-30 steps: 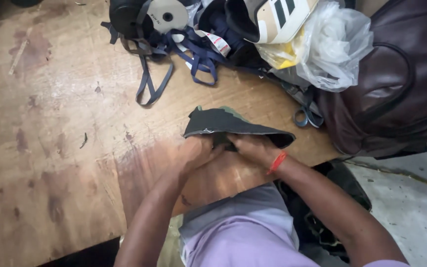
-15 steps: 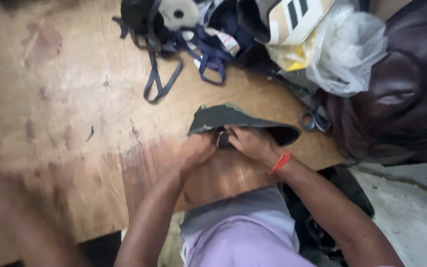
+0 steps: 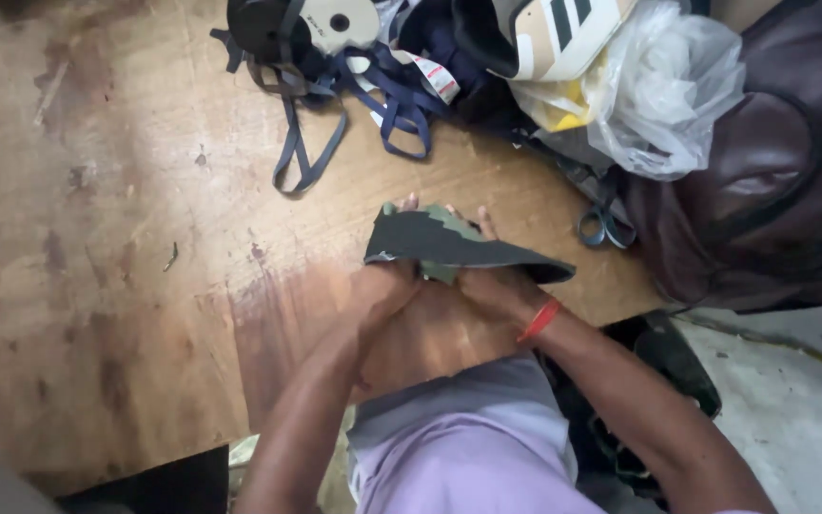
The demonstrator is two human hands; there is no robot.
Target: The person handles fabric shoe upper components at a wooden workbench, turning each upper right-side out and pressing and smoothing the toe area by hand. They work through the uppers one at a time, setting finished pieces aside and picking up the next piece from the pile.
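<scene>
Fingers (image 3: 409,202) grip dark fabric piece (image 3: 449,246) over worn plywood table (image 3: 126,286)

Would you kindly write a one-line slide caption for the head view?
Both hands, left and right, hold a dark flat piece over a worn wooden table beside scissors.

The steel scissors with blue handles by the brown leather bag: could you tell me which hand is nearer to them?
Right. The right hand sits just left of the scissors; the left hand lies farther left.

Dark, flat, curved-edged piece of material (image 3: 449,243), tilted, just above the wooden tabletop (image 3: 145,286), near its front edge.
</scene>
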